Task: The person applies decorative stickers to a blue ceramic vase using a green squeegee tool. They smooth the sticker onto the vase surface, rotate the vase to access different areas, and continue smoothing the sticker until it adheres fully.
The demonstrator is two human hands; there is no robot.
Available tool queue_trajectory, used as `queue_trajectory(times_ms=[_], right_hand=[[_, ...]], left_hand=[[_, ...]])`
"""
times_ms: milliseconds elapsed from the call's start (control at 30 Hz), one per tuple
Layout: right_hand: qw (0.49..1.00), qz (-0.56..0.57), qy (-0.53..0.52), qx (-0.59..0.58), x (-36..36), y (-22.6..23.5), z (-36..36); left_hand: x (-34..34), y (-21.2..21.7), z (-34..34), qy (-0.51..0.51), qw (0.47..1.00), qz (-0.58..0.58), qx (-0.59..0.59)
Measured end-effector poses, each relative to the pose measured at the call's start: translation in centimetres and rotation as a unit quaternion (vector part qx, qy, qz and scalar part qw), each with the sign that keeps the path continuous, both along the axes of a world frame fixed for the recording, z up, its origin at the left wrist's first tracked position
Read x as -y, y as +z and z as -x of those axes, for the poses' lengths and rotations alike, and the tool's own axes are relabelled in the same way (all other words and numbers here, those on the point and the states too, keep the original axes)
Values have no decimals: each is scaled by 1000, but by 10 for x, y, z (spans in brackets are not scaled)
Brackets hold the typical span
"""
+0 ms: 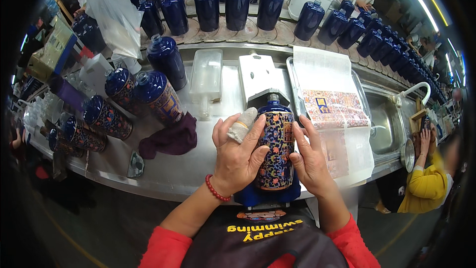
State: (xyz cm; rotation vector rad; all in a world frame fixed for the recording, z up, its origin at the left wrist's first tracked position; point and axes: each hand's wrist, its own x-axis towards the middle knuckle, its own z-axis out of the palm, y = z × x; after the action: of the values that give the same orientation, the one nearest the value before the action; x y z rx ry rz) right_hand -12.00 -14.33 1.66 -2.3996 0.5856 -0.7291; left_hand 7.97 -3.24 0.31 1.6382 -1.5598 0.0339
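A blue glass bottle [276, 159] wrapped in a floral-patterned decal lies in front of me, its neck pointing away, on a support with blue padding [267, 195]. My left hand [242, 151] rests flat along the bottle's left side, fingers extended; one finger wears a grey cloth wrap [242, 125]. Against the right side, by a framed panel of the decal, my right hand [312, 161] touches with fingers straight and apart. Neither hand wraps round the bottle. To the right, printed decal sheets [334, 106] lie on white paper [322, 59] over a metal tray [293, 77].
Several decorated bottles [161, 97] stand left beside a dark purple cloth [171, 138]. A clear empty-looking bottle [206, 77] lies behind. Plain blue bottles [237, 10] line a curved conveyor [250, 30]. A sink [389, 129] is right; a person in yellow [429, 186] works beyond.
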Motion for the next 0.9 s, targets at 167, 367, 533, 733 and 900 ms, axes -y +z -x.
queue_trajectory(times_ms=[167, 367, 533, 733, 900], right_hand=[[1000, -25, 3, 6, 14, -4, -8], [996, -79, 7, 27, 19, -10, -5], [995, -92, 7, 30, 24, -15, -6], [995, -86, 2, 58, 24, -16, -5], [998, -58, -8, 36, 24, -11, -1]], left_hand=[[12, 0, -1, -3, 1000, -14, -8], [13, -4, -2, -12, 1000, -17, -7], [14, -5, -1, -10, 1000, -4, -5], [13, -5, -1, -12, 1000, -9, -8], [16, -7, -1, -9, 1000, 2, 3]])
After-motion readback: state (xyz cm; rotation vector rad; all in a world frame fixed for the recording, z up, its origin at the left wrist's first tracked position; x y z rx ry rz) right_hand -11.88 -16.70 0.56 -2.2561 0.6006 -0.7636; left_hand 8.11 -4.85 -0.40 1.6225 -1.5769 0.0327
